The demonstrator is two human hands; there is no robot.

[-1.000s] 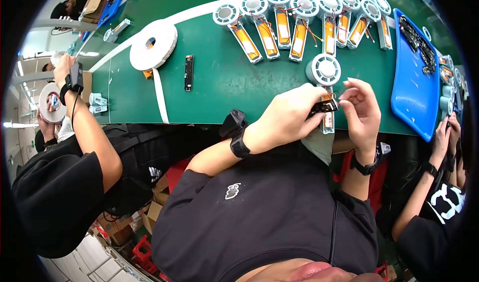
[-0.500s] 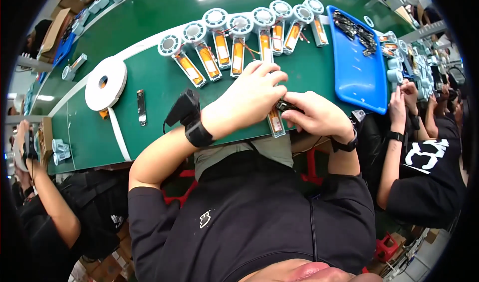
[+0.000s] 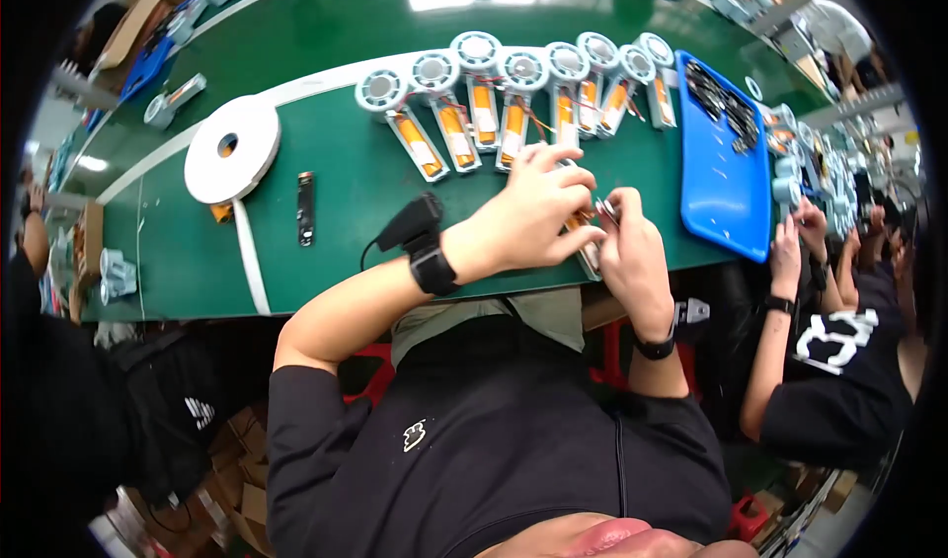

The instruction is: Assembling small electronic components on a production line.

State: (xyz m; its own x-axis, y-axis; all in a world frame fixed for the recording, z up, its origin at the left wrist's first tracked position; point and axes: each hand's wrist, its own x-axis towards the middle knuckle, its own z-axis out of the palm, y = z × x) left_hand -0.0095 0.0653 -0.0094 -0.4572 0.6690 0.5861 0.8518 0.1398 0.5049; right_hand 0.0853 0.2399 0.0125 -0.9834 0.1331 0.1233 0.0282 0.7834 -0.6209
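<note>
Light-blue handheld fan bodies, each with a round head and an orange battery in its handle, fan out in a row across the green table. My left hand is closed over the handle of one fan body near the front edge; the hand hides most of it. Beside it, my right hand pinches a small dark circuit board between thumb and fingers, just over the handle. A dark strip-like board lies alone to the left of my hands.
A blue tray with several black boards stands right of the row. A white tape roll lies at left, its strip running to the front edge. Another person's hands work at right, by piled fan parts.
My right hand has turned more upright, lifting the small board's end. My left hand's thumb now reaches across toward the right hand. The whole view has shifted slightly.
</note>
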